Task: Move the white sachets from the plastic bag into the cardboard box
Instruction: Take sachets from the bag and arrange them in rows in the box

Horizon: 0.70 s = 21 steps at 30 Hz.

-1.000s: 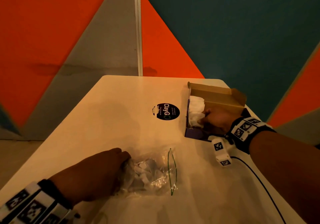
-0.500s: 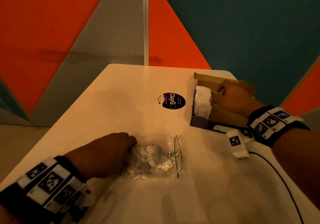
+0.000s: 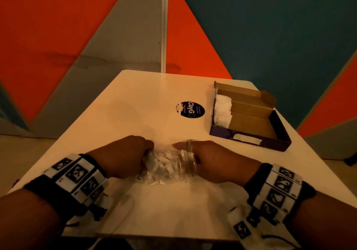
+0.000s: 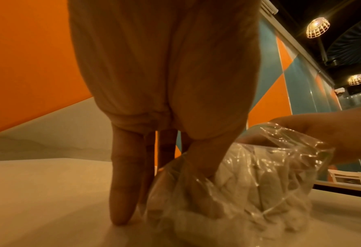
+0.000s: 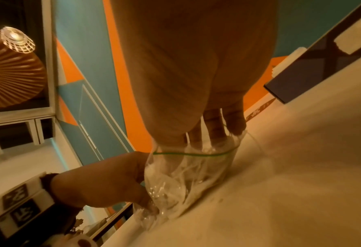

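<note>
A clear plastic bag (image 3: 173, 169) with a green zip line lies on the white table (image 3: 135, 104) between my hands, with several white sachets (image 3: 164, 162) inside. My left hand (image 3: 135, 149) grips the bag's closed end; its thumb presses into the plastic (image 4: 238, 175). The fingers of my right hand (image 3: 185, 147) reach in through the bag's mouth (image 5: 190, 153), and crumpled plastic hides the fingertips. The open cardboard box (image 3: 251, 122) stands at the far right, with a row of white sachets (image 3: 223, 108) along its left side.
A round black sticker (image 3: 190, 109) is on the table left of the box. The box's dark outer wall (image 5: 302, 71) is close on the right. The table's near edge runs just under my wrists. Orange, grey and teal wall panels stand behind the table.
My right hand has left the box and come back to the bag, and its fingers are now inside the mouth. My left hand has kept its hold on the bag's closed end.
</note>
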Available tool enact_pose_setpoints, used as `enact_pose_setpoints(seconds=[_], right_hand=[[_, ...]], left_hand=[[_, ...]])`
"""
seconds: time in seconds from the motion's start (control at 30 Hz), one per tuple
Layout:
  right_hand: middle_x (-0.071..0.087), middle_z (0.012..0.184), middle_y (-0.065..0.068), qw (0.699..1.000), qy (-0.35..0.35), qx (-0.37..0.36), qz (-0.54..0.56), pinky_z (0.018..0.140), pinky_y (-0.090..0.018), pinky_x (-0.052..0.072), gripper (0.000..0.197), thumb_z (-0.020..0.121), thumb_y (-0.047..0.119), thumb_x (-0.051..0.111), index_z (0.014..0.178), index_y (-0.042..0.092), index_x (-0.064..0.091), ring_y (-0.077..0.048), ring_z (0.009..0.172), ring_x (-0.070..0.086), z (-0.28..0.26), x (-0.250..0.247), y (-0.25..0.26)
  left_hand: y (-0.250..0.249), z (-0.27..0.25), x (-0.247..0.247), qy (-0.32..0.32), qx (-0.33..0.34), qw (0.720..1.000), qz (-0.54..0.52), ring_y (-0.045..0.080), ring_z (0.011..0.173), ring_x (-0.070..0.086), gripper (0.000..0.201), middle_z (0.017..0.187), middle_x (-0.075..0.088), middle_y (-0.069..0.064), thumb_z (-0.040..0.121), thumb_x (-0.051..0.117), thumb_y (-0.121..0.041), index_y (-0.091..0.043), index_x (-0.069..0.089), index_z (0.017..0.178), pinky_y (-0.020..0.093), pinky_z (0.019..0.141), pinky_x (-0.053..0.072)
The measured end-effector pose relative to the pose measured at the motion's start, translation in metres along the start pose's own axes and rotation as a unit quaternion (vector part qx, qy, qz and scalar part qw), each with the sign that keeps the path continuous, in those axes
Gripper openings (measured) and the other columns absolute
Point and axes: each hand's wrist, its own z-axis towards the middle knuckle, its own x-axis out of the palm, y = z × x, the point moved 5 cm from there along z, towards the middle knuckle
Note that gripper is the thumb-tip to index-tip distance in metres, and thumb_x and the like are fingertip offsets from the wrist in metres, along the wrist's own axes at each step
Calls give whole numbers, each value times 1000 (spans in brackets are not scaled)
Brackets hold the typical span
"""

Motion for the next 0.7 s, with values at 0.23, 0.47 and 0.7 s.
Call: enact_pose_setpoints(seconds=[0.23,0.47,0.7], right_hand=[[66,113,-4,999,-32,-32,-25,90,-29,50,29,85,16,71,114,16,71,-17,101,62,12,7,3],[60,91,18,994,-104,10,9,69,-4,40,18,77,21,78,93,22,72,1,79,55,2,-1,-13],[64,87,15,991,-123,33,40,59,-11,39,14,87,20,68,99,27,66,7,72,54,-9,-1,-16]], left_hand=[[2,-1,3,-4,-6,1000,-9,19,95,57,35,106,60,-1,79,72,-31,-21,59,110,33,80,48],[3,1,4,-4,-3,1000,-10,18,91,57,32,102,60,-2,78,73,-34,-23,58,104,36,80,49],[1,1,6,1,2,1000,3,19,93,55,32,103,59,-1,80,71,-35,-22,57,106,33,79,46]])
